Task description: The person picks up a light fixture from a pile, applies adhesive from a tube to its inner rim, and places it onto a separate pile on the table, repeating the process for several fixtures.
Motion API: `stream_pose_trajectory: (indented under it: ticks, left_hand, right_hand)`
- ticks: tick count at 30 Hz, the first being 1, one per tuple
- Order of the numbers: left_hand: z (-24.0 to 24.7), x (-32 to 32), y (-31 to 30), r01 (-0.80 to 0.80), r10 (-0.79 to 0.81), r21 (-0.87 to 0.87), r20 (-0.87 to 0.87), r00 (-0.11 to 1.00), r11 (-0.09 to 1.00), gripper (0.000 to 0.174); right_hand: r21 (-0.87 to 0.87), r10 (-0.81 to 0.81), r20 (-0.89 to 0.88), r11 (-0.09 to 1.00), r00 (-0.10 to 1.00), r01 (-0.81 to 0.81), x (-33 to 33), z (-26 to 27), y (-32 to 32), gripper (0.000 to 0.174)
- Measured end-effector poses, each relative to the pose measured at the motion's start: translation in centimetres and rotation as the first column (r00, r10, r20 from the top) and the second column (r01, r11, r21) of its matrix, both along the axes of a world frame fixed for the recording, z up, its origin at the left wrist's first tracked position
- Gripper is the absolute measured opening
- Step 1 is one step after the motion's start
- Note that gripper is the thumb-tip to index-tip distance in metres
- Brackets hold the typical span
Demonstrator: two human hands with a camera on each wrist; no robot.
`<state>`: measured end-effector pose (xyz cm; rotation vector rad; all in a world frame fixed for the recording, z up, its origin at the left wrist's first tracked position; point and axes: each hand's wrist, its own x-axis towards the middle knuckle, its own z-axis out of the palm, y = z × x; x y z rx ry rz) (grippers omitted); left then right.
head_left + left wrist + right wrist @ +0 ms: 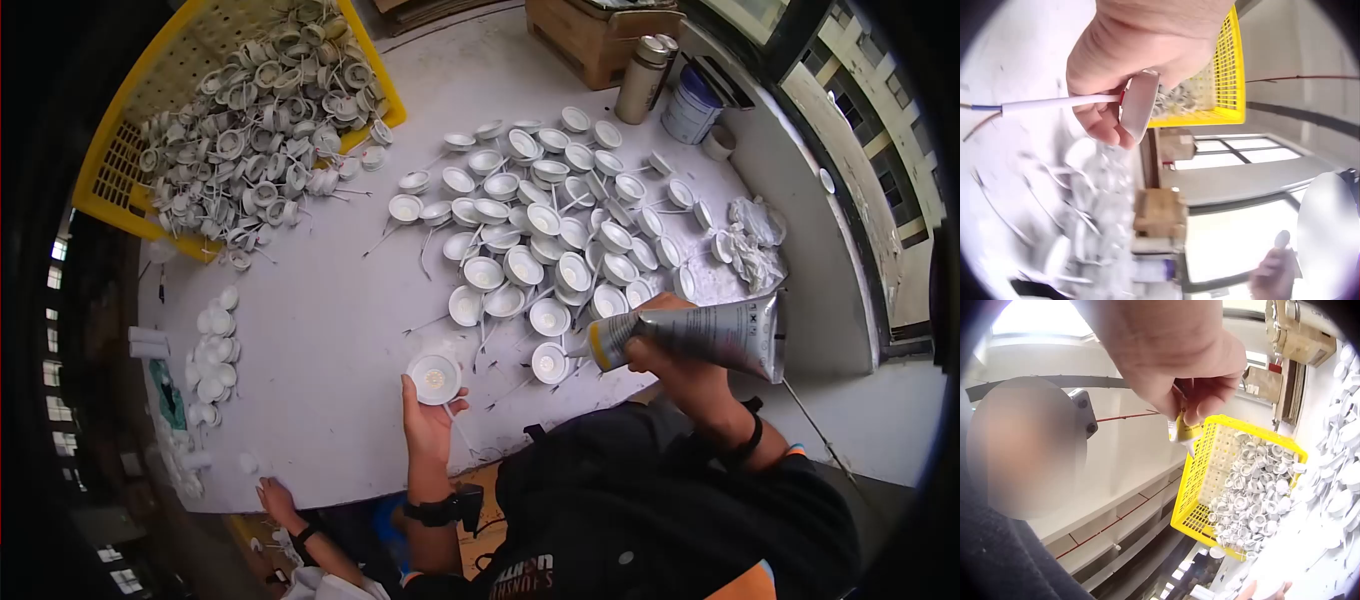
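My left hand (pixel 428 432) holds a round white LED downlight (pixel 435 380) by its rim, the dotted face turned up. In the left wrist view, the downlight's white cable (pixel 1054 103) sticks out from its back and ends in bare blue and brown wires. My right hand (pixel 685 368) grips a large silver squeeze tube (pixel 715 332) with a yellow band. Its nozzle (pixel 1190 449) shows below my fingers in the right wrist view. In the head view the nozzle end points left, close over the near edge of the spread of downlights (pixel 545 220).
A yellow basket (pixel 395 95) full of cabled white fittings stands at the back left. White round caps (pixel 215 345) lie in a row on the left. Another person's hand (pixel 277 497) touches the table's front edge. Metal flask (pixel 642 85), bucket (pixel 690 108) and crumpled plastic (pixel 752 250) line the right side.
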<state>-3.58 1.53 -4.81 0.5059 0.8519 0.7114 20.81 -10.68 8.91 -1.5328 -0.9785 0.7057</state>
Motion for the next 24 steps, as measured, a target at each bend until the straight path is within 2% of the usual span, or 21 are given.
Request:
stream_pose_trajectory:
  ticks: [1,3,5,6,8,9,11,12,13,14,16,17,18,19,20,21,23,24]
  left_hand:
    - [-2.1,-1.5,0.6,-0.039,0.054,0.068,-0.24,0.969,0.997,0.054]
    - [-5.2,-4.6,1.6,-0.082,0.093,0.043,-0.475,0.875,0.996,0.053]
    - [-8.5,-7.9,2.4,-0.074,0.121,0.099,-0.644,0.755,0.992,0.051]
    - [-9.4,-9.2,2.8,-0.07,0.119,0.102,-0.645,0.755,0.992,0.051]
    - [-11.0,-11.2,3.4,-0.111,0.146,0.098,-0.771,0.62,0.989,0.05]
    - [-12.4,-12.0,3.8,-0.11,0.149,0.103,-0.769,0.622,0.989,0.05]
    - [-14.8,-13.1,4.2,-0.175,0.37,0.326,-0.835,0.407,0.929,0.047]
    - [-13.2,-11.9,3.9,-0.176,0.374,0.33,-0.833,0.408,0.927,0.047]
    - [-11.7,-10.4,3.2,0.06,0.474,0.473,-0.88,-0.003,0.879,0.044]
    - [-10.2,-8.4,2.6,0.329,0.583,0.484,-0.717,-0.382,0.811,0.042]
    - [-9.2,-5.2,1.7,0.416,0.712,0.698,-0.685,0.154,0.582,0.036]
    - [-8.0,-2.3,0.7,0.315,0.507,0.661,-0.736,0.449,0.681,0.029]
    - [-7.5,0.5,-0.5,0.306,0.3,0.552,-0.749,0.591,0.775,0.023]
    - [-7.8,2.6,-1.4,0.511,0.19,0.56,-0.774,0.604,0.652,0.021]
    - [-8.0,4.8,-2.4,0.652,0.114,0.518,-0.823,0.557,0.553,0.025]
    - [-9.2,6.4,-3.0,0.725,0.053,0.47,-0.855,0.517,0.504,0.032]
    - [-9.7,9.1,-3.6,0.855,0.01,0.297,-0.946,0.324,0.425,0.04]
    - [-10.0,9.8,-3.9,0.863,0.083,0.308,-0.95,0.301,0.4,0.039]
  right_hand:
    - [-0.101,-0.065,-0.182,0.994,0.981,0.047,0.1,0.3,-0.4,0.013]
    - [-0.124,-0.095,-0.208,0.99,0.973,0.07,0.4,0.3,-0.9,0.012]
    - [-0.144,-0.03,-0.208,0.99,0.978,-0.001,1.0,0.0,-1.3,0.018]
    - [-0.141,-0.033,-0.209,0.99,0.977,0.004,1.1,0.0,-1.3,0.018]
    - [-0.121,-0.042,-0.205,0.992,0.978,0.018,1.3,-0.1,-1.3,0.018]
    - [-0.116,-0.043,-0.203,0.993,0.978,0.02,1.4,-0.2,-1.3,0.018]
    - [-0.105,-0.052,-0.229,0.994,0.972,0.029,1.6,-0.2,-1.4,0.018]
    - [-0.101,-0.051,-0.228,0.995,0.972,0.028,1.6,-0.2,-1.4,0.018]
    - [-0.106,-0.052,-0.226,0.994,0.973,0.029,1.6,-0.2,-1.4,0.018]
    - [-0.108,-0.054,-0.222,0.994,0.974,0.03,1.7,-0.1,-1.3,0.018]
    - [-0.091,-0.054,-0.248,0.995,0.967,0.032,1.9,-0.3,-1.3,0.018]
    - [-0.081,-0.054,-0.278,0.996,0.959,0.033,1.8,-0.4,-1.3,0.018]
    - [-0.08,-0.045,-0.278,0.997,0.96,0.024,1.8,-0.3,-1.3,0.018]
    - [-0.099,-0.07,-0.256,0.994,0.964,0.046,1.7,-0.1,-1.2,0.015]
    - [-0.111,-0.086,-0.234,0.992,0.968,0.061,1.6,0.1,-0.9,0.014]
    - [-0.099,-0.054,-0.241,0.995,0.969,0.031,1.5,0.2,-0.8,0.014]
    - [-0.088,-0.134,-0.244,0.989,0.96,0.116,1.5,0.0,-1.3,0.014]
    - [-0.072,-0.133,-0.235,0.99,0.963,0.119,1.6,-0.1,-1.4,0.015]
